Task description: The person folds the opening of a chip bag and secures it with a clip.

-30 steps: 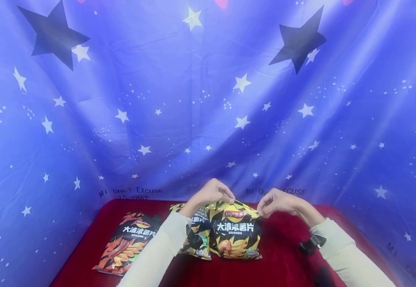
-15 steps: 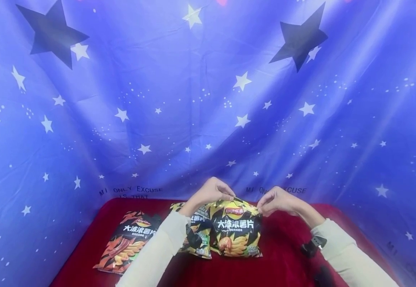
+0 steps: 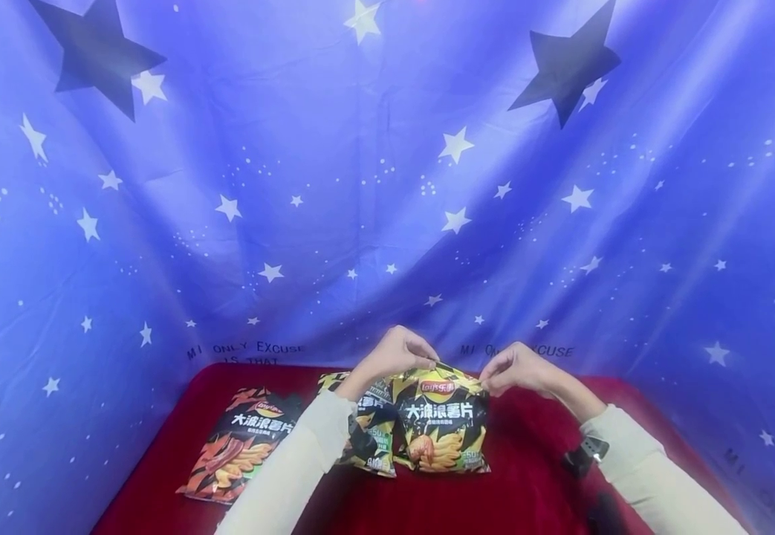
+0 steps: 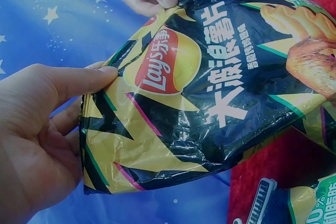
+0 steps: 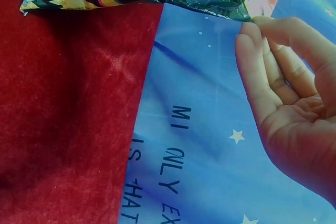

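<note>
A black-and-yellow bag of Lay's potato chips [image 3: 442, 427] stands upright, its printed front facing me. Along its top edge my left hand [image 3: 397, 352] pinches it between thumb and fingers, as the left wrist view shows up close. At the opposite top corner, my right hand [image 3: 519, 369] pinches the same bag with its fingertips. The right wrist view has the bag's corner [image 5: 210, 1] between thumb and index finger. The top seal looks unbroken where it is visible; part of it lies behind the fingers.
Just left of the held bag is another black-and-yellow chip bag [image 3: 375, 446], partly covered by the left forearm. Farther left an orange-and-black chip bag [image 3: 227, 457] lies on the red cloth-covered table [image 3: 527, 475]. A blue star-print curtain [image 3: 334, 238] hangs behind the table.
The head view has tipped down a little, so everything sits slightly differently in it. Both hands keep the same pinch on the chip bag.
</note>
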Demonstrator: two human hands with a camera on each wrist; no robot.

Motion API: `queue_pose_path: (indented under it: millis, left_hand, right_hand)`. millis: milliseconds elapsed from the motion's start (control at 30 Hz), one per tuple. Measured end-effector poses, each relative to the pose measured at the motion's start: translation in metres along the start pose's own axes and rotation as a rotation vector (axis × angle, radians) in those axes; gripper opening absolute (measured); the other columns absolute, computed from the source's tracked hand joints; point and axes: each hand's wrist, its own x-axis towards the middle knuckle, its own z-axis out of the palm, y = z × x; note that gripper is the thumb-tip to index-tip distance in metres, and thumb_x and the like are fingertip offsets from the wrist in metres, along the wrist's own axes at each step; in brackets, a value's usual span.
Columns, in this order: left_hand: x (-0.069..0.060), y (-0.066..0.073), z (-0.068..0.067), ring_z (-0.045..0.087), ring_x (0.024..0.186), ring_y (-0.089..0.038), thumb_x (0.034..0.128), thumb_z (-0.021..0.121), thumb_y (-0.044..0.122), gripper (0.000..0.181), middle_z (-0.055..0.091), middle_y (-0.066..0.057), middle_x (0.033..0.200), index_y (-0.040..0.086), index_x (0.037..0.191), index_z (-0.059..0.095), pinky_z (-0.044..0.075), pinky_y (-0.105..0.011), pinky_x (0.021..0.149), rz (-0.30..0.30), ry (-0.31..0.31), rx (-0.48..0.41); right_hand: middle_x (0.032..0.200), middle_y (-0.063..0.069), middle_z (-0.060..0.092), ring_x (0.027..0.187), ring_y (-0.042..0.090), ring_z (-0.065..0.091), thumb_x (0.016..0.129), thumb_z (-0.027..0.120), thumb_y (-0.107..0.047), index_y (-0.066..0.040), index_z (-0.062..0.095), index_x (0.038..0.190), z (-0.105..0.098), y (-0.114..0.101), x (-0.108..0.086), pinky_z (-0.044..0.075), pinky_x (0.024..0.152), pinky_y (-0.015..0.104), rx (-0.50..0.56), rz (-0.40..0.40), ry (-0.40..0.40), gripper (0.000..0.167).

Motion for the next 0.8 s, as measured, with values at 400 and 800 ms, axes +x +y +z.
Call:
queue_pose_path:
  millis: [400,800]
  left_hand:
    - [-0.005,0.005,0.003,0.069,0.094,-0.013,0.0846,0.079,0.008,0.014,0.079,-0.001,0.099,0.015,0.096,0.081,0.057,-0.038,0.091,-0.014,0.006,-0.012]
    - [-0.006,0.006,0.005,0.069,0.091,-0.013,0.0845,0.079,0.007,0.013,0.079,-0.002,0.097,0.014,0.095,0.081,0.057,-0.036,0.089,-0.018,0.016,-0.015]
  right_hand:
    - [0.090,0.013,0.077,0.079,0.020,0.073,0.082,0.074,0.001,0.010,0.072,0.100,0.000,-0.002,-0.001,0.063,0.081,0.042,-0.019,-0.007,-0.025,0.019]
    - [0.089,0.022,0.075,0.075,0.015,0.071,0.084,0.074,0.002,0.011,0.071,0.097,-0.004,-0.013,-0.002,0.063,0.075,0.033,-0.114,-0.030,-0.100,0.017]
